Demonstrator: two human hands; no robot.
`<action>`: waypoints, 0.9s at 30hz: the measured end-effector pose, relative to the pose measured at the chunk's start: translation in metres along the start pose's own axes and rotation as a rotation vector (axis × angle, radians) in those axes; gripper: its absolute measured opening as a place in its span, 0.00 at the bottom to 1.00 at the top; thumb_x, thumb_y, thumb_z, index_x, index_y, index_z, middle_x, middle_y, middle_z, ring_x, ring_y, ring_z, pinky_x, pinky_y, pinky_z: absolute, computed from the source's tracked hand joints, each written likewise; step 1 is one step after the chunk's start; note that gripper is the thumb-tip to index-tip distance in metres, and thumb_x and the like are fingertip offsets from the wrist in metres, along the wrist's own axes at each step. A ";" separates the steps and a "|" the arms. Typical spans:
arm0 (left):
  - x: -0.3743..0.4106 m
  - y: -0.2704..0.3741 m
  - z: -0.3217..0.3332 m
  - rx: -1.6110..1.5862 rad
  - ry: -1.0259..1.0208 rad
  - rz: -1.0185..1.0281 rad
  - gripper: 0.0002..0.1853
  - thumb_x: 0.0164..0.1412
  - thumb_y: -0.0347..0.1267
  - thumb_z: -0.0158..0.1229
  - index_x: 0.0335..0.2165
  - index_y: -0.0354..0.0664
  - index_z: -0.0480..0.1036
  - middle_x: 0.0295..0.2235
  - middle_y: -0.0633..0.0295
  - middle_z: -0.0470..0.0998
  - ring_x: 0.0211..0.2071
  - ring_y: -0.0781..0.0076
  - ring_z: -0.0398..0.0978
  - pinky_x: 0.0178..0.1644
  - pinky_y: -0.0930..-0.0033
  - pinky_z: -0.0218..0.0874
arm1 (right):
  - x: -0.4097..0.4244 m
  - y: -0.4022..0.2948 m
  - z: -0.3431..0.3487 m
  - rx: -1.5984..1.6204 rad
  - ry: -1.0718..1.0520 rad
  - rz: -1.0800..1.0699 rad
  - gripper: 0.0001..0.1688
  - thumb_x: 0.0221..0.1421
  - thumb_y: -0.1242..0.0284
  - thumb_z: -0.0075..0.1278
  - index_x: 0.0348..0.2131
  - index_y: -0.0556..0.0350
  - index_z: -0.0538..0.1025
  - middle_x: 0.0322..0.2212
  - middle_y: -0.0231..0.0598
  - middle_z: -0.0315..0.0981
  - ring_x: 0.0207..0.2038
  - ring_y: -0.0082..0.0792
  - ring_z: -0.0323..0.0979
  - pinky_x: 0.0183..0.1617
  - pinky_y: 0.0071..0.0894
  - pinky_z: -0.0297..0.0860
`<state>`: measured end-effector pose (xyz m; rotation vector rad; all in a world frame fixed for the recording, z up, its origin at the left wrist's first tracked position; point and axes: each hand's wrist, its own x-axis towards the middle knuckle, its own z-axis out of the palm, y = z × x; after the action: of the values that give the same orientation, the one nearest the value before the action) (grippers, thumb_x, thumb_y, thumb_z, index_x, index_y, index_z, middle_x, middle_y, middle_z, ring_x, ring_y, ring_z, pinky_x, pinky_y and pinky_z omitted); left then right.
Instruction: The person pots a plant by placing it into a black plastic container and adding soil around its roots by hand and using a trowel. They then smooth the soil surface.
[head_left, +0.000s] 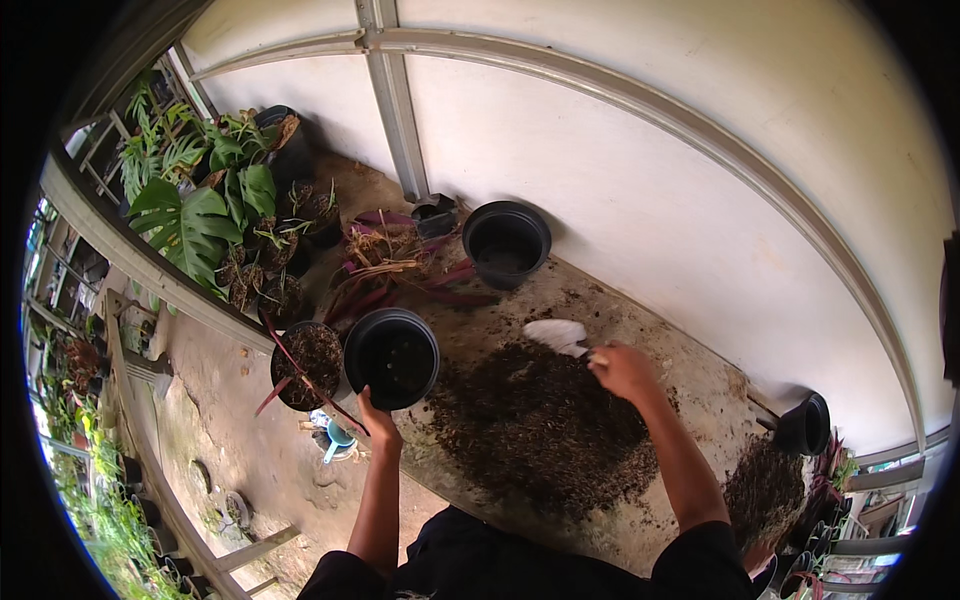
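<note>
My left hand (379, 421) grips the near rim of a black plastic pot (391, 358), tilted so that its inside shows, with holes in its bottom. My right hand (624, 369) holds a hand trowel (556, 334) by its handle, the pale, blurred blade pointing left over the far edge of a heap of dark potting mix (536, 427). Left of the held pot stands a pot filled with mix (307, 364), a reddish stem lying across it. Another black pot (507, 244) stands beyond, near the wall.
Uprooted purple-leaved plants (386, 259) lie at the back left, beside several small potted seedlings (279, 251) and a monstera (187, 225). A white panel wall (637, 172) bounds the far side. At right are a second soil heap (761, 487) and a black pot (804, 426).
</note>
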<state>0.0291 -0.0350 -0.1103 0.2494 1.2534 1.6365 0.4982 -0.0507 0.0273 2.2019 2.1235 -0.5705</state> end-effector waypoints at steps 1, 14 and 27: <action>0.002 0.001 0.002 0.031 0.005 -0.006 0.30 0.70 0.48 0.51 0.61 0.39 0.67 0.61 0.60 0.70 0.60 0.65 0.68 0.67 0.58 0.55 | -0.001 -0.013 -0.002 0.015 -0.061 -0.098 0.22 0.64 0.55 0.55 0.53 0.39 0.81 0.44 0.42 0.81 0.43 0.47 0.81 0.48 0.49 0.78; -0.102 0.005 -0.017 1.397 -0.604 0.723 0.50 0.68 0.60 0.47 0.72 0.34 0.46 0.71 0.37 0.50 0.72 0.39 0.46 0.74 0.39 0.33 | 0.036 -0.022 0.020 -0.153 0.070 -0.243 0.23 0.61 0.56 0.60 0.54 0.34 0.82 0.39 0.32 0.80 0.34 0.37 0.80 0.36 0.40 0.78; -0.082 -0.023 0.081 1.398 -1.091 0.724 0.48 0.69 0.59 0.46 0.73 0.40 0.44 0.73 0.39 0.43 0.75 0.43 0.37 0.76 0.40 0.25 | 0.004 0.020 0.005 0.070 0.181 0.300 0.22 0.62 0.55 0.59 0.54 0.36 0.82 0.45 0.40 0.80 0.44 0.48 0.80 0.47 0.50 0.78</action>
<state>0.1348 -0.0528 -0.0613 2.2715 1.1791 0.5118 0.5169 -0.0494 0.0173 2.6346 1.8137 -0.4474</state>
